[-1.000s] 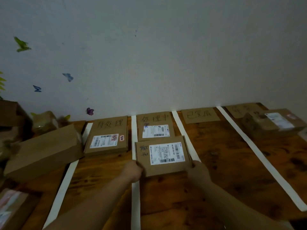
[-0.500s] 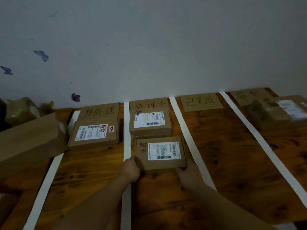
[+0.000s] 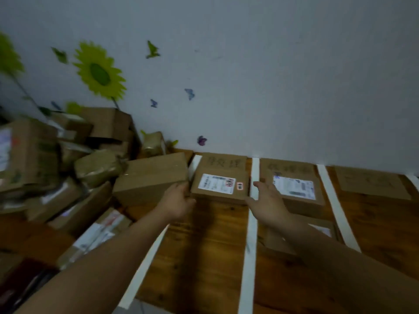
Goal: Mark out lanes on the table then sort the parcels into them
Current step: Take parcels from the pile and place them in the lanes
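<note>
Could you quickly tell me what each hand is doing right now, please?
Left hand: fingers at the labelled parcel's left edge; grip cannot be told.
Right hand: open, holding nothing.

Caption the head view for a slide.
Left hand and right hand flank the parcel in the leftmost lane, beside a box pile.

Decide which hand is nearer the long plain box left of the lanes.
Left. The left hand is at the plain box's right end; the right hand is past the labelled parcel, over tape.

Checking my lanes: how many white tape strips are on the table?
4, left to right: leftmost strip, second strip, third strip, and fourth strip at the right edge. More may lie off-frame.
</note>
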The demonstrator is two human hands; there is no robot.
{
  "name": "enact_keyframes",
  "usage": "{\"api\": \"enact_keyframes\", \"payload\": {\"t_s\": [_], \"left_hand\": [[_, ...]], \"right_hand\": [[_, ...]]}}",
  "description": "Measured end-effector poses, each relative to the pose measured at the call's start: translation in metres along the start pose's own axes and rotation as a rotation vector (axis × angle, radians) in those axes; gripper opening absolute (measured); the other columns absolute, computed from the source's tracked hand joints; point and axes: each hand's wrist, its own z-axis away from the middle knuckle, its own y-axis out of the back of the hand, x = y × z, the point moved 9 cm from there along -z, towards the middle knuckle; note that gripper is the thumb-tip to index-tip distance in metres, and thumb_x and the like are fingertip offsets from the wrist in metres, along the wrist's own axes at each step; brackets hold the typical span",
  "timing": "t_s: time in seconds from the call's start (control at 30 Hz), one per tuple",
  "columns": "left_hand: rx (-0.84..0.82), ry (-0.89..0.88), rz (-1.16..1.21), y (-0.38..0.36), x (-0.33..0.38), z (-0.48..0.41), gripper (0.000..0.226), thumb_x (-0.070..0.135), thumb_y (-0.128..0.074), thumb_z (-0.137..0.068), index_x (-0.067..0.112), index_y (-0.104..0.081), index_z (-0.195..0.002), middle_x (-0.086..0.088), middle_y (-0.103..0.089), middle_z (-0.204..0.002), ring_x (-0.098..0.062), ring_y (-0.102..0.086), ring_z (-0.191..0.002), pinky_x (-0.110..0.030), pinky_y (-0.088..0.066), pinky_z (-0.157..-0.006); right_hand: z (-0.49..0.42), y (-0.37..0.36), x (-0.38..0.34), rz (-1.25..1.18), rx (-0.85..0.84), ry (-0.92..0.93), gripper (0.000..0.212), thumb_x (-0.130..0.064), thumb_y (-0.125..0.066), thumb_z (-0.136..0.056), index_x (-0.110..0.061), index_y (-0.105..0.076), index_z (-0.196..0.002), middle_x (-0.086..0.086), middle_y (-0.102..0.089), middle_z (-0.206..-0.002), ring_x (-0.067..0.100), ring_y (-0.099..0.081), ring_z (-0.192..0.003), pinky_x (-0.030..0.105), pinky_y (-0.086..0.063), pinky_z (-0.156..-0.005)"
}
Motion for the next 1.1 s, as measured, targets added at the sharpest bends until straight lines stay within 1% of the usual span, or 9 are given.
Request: {"api": "enact_keyframes", "payload": {"t_s": [0.13,0.33,0.43,0.5,0.63,0.77,0.9,1.0,1.1], "left_hand": [[0.087,0.195,-0.031,0.081,-0.101,0.007,0.065,0.033,-0.059,-0.090,0.010,-0.033,-0.145,-0.015,-0.036,-0.147,-0.030,-0.038,-0.133,-0.034,-0.035,-0.108],[0.258,0.155,0.063,0.178,-0.216,0.007,0.051,0.026,-0.064,-0.085,0.011,-0.052,-0.132,-0.010,-0.054,-0.130,-0.028,-0.053,-0.117,-0.030,-0.041,-0.096],[0.323,0.144,-0.029,0.215,-0.255,0.015,0.053,0.026,-0.062,-0.087,0.007,-0.049,-0.134,-0.012,-0.047,-0.136,-0.029,-0.047,-0.122,-0.033,-0.037,-0.100],[0.351,0.138,-0.019,0.235,-0.273,0.017,0.051,0.027,-0.060,-0.089,0.009,-0.049,-0.135,-0.010,-0.047,-0.135,-0.027,-0.048,-0.121,-0.031,-0.037,-0.100],[0.247,0.231,0.196,0.242,-0.297,0.001,0.048,0.026,-0.058,-0.092,0.009,-0.047,-0.135,-0.011,-0.056,-0.128,-0.026,-0.054,-0.114,-0.030,-0.042,-0.094],[0.127,0.396,0.474,0.214,-0.319,-0.030,0.040,0.030,-0.052,-0.094,0.010,-0.052,-0.129,-0.011,-0.059,-0.124,-0.027,-0.056,-0.111,-0.036,-0.045,-0.097],[0.136,0.526,0.572,0.194,-0.334,-0.053,0.044,0.028,-0.048,-0.095,0.012,-0.044,-0.136,-0.012,-0.055,-0.129,-0.029,-0.055,-0.112,-0.034,-0.045,-0.094],[0.125,0.613,0.675,0.185,-0.344,-0.063,0.052,0.033,-0.055,-0.090,0.017,-0.042,-0.138,-0.010,-0.057,-0.123,-0.027,-0.059,-0.100,-0.035,-0.051,-0.085],[0.125,0.625,0.710,0.184,-0.346,-0.068,0.052,0.030,-0.057,-0.088,0.018,-0.043,-0.137,-0.011,-0.052,-0.127,-0.029,-0.057,-0.104,-0.040,-0.051,-0.088]], "right_hand": [[-0.014,-0.054,-0.082,0.095,-0.086,0.112,0.052,-0.038,-0.051,-0.095,-0.023,-0.038,-0.143,0.007,-0.040,-0.145,0.027,-0.038,-0.131,0.040,-0.029,-0.111],[-0.047,-0.156,-0.192,0.041,-0.199,0.117,0.057,-0.041,-0.054,-0.092,-0.017,-0.041,-0.142,0.006,-0.042,-0.145,0.025,-0.046,-0.125,0.035,-0.040,-0.103],[-0.056,-0.212,-0.238,-0.005,-0.286,0.084,0.058,-0.038,-0.051,-0.095,-0.018,-0.033,-0.146,0.008,-0.050,-0.133,0.015,-0.058,-0.089,0.025,-0.048,-0.070],[-0.057,-0.245,-0.264,-0.006,-0.349,0.065,0.059,-0.038,-0.050,-0.096,-0.019,-0.029,-0.148,0.010,-0.050,-0.134,0.015,-0.059,-0.084,0.023,-0.047,-0.061],[-0.066,-0.280,-0.310,-0.017,-0.372,0.073,0.056,-0.032,-0.050,-0.097,-0.012,-0.032,-0.146,0.011,-0.044,-0.142,0.026,-0.050,-0.122,0.035,-0.042,-0.098],[-0.091,-0.295,-0.347,-0.073,-0.370,0.102,0.043,-0.029,-0.046,-0.100,-0.010,-0.043,-0.137,0.004,-0.053,-0.117,0.019,-0.051,-0.108,0.028,-0.038,-0.093],[-0.136,-0.312,-0.348,-0.152,-0.353,0.027,0.080,-0.047,-0.054,-0.092,-0.018,-0.012,-0.153,0.005,-0.021,-0.157,0.029,-0.025,-0.142,0.043,-0.025,-0.116],[-0.152,-0.329,-0.341,-0.308,-0.431,-0.060,0.085,-0.036,-0.059,-0.091,-0.018,-0.004,-0.153,0.004,-0.031,-0.153,0.029,-0.035,-0.137,0.036,-0.032,-0.110],[-0.151,-0.338,-0.336,-0.398,-0.449,-0.085,0.079,-0.043,-0.064,-0.083,-0.021,-0.026,-0.148,0.002,-0.048,-0.139,0.025,-0.050,-0.123,0.042,-0.042,-0.105]]}}
